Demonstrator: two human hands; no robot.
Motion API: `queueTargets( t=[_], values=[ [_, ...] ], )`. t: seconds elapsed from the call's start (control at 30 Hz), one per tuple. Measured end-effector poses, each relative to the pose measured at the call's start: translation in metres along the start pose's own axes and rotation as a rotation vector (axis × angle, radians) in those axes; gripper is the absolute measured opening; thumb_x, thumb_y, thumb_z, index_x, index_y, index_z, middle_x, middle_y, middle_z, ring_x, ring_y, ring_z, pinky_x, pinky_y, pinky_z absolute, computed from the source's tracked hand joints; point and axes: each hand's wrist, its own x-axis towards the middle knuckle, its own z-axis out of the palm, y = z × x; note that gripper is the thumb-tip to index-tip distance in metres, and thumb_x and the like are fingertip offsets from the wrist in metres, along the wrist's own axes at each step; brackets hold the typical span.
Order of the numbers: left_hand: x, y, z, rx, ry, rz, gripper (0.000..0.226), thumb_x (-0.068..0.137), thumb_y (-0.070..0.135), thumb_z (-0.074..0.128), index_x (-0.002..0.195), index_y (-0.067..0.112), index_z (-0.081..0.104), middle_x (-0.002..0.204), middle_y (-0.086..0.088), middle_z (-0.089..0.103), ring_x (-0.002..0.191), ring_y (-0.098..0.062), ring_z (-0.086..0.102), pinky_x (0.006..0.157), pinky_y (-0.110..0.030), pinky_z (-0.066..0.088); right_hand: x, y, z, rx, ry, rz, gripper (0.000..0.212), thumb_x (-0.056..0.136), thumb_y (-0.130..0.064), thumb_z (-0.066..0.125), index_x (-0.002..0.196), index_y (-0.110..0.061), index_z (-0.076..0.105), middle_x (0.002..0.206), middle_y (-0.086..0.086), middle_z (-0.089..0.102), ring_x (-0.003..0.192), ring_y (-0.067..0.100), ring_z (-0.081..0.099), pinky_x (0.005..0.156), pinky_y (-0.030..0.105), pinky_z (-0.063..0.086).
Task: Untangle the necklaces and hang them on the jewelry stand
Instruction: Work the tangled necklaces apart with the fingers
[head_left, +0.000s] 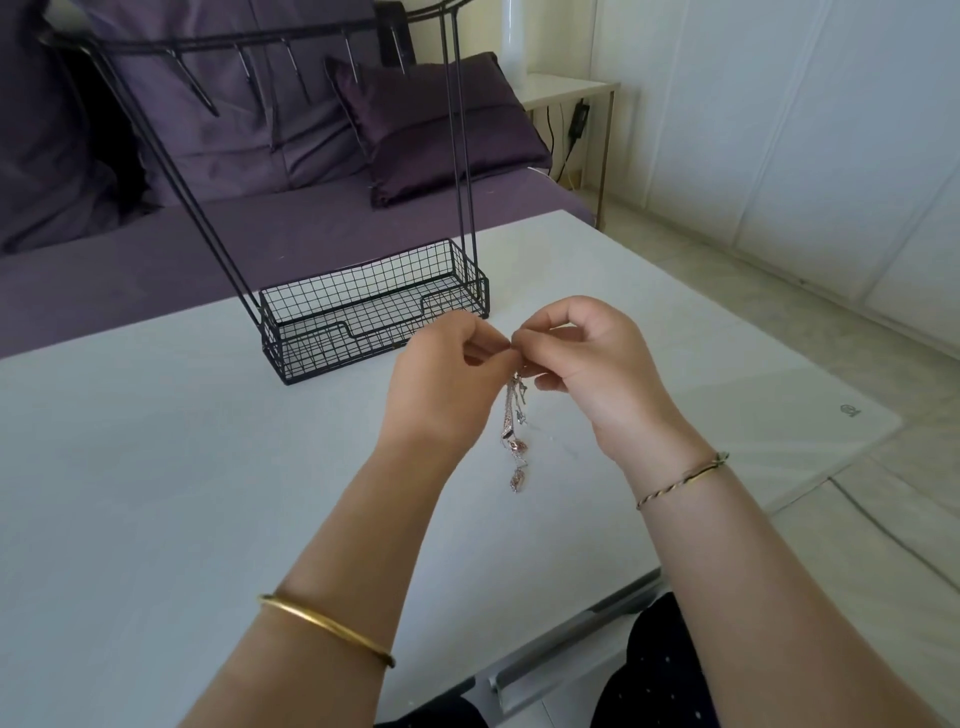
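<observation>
A small clump of tangled silver and rose-gold necklaces (514, 431) hangs between my hands above the white table (156, 467). My left hand (447, 384) and my right hand (587, 364) both pinch the top of the clump, fingertips nearly touching. The chains dangle down with small pendants at the bottom, just over the tabletop. The black wire jewelry stand (374, 317) stands behind my hands; its mesh basket base holds nothing visible, and its top bar with several hooks (244, 57) is bare.
A purple sofa with cushions (436, 124) lies behind the table. A white side table (566, 85) with a power cable stands at the back right. The table's right edge drops to a pale floor (857, 260).
</observation>
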Motion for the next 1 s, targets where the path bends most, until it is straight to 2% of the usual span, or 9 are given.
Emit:
queueTargets(
  t=[0.1,0.2,0.33,0.47,0.6,0.73,0.87,0.93,1.0],
  values=[
    [0.000,-0.001,0.000,0.071,0.034,0.031,0.008,0.086,0.019,0.067,0.081,0.014,0.065,0.075,0.008,0.064,0.072,-0.008,0.058,0.065,-0.026,0.046,-0.002,-0.001,0.002,-0.029,0.017,-0.045,0.012,0.080,-0.003,0.067,0.075,-0.012,0.062,0.067,0.007,0.066,0.055,0.008,0.060,0.053,0.016,0.047],
    [0.001,-0.001,-0.002,0.078,0.020,0.024,0.009,0.088,0.018,0.065,0.081,0.013,0.064,0.071,0.009,0.058,0.065,-0.005,0.051,0.058,-0.021,0.041,-0.002,-0.002,0.002,-0.041,0.020,-0.076,0.008,0.079,-0.002,0.066,0.077,-0.009,0.064,0.067,0.009,0.066,0.057,0.011,0.058,0.053,0.017,0.046],
    [0.003,-0.001,-0.007,-0.101,-0.002,-0.081,0.006,0.088,0.013,0.063,0.083,0.013,0.066,0.075,0.002,0.063,0.063,-0.006,0.051,0.054,-0.013,0.040,-0.001,-0.003,-0.001,0.000,-0.020,-0.065,0.011,0.080,0.001,0.066,0.079,-0.011,0.065,0.065,0.004,0.064,0.062,0.013,0.058,0.059,0.021,0.048],
    [0.004,0.000,-0.012,-0.272,-0.043,-0.203,0.008,0.089,0.013,0.063,0.082,0.016,0.064,0.085,0.001,0.067,0.080,-0.011,0.059,0.070,-0.021,0.045,-0.001,-0.004,0.001,0.101,-0.074,-0.013,0.018,0.080,0.004,0.064,0.080,-0.015,0.063,0.066,0.003,0.062,0.065,0.017,0.057,0.064,0.024,0.049],
    [0.004,0.001,-0.012,-0.422,-0.106,-0.346,0.008,0.090,0.015,0.063,0.082,0.016,0.064,0.077,0.007,0.067,0.075,-0.009,0.055,0.069,-0.023,0.043,-0.002,-0.005,0.000,0.148,-0.065,0.012,0.020,0.083,0.000,0.063,0.085,-0.019,0.055,0.071,0.007,0.061,0.069,0.020,0.059,0.067,0.028,0.051],
    [0.004,0.003,-0.013,-0.520,-0.113,-0.452,0.013,0.091,0.017,0.062,0.078,0.016,0.065,0.069,0.007,0.066,0.067,-0.007,0.052,0.061,-0.022,0.041,-0.005,-0.003,0.002,0.006,-0.045,-0.041,0.026,0.085,-0.007,0.063,0.089,-0.023,0.045,0.077,0.009,0.066,0.070,0.015,0.064,0.062,0.024,0.053],
    [0.005,0.003,-0.015,-0.517,-0.081,-0.476,0.018,0.090,0.018,0.062,0.072,0.017,0.066,0.068,0.007,0.066,0.066,-0.008,0.053,0.064,-0.023,0.040,-0.003,-0.002,0.000,-0.123,-0.039,-0.130,0.018,0.084,-0.006,0.065,0.079,-0.022,0.058,0.077,-0.004,0.066,0.073,0.008,0.061,0.068,0.026,0.052],
    [0.005,0.002,-0.015,-0.507,-0.064,-0.474,0.018,0.090,0.018,0.063,0.072,0.017,0.066,0.067,0.007,0.066,0.067,-0.008,0.054,0.066,-0.023,0.040,-0.003,-0.004,-0.001,-0.163,-0.044,-0.168,0.020,0.082,-0.005,0.066,0.074,-0.023,0.065,0.072,-0.014,0.064,0.068,0.000,0.058,0.067,0.018,0.050],
    [0.004,0.002,-0.015,-0.499,-0.055,-0.463,0.017,0.089,0.019,0.063,0.072,0.018,0.067,0.067,0.008,0.067,0.068,-0.008,0.055,0.066,-0.023,0.040,-0.005,-0.006,0.000,-0.181,-0.058,-0.192,0.018,0.080,-0.004,0.067,0.073,-0.021,0.070,0.070,-0.013,0.066,0.065,-0.003,0.058,0.064,0.013,0.047]
  ],
)
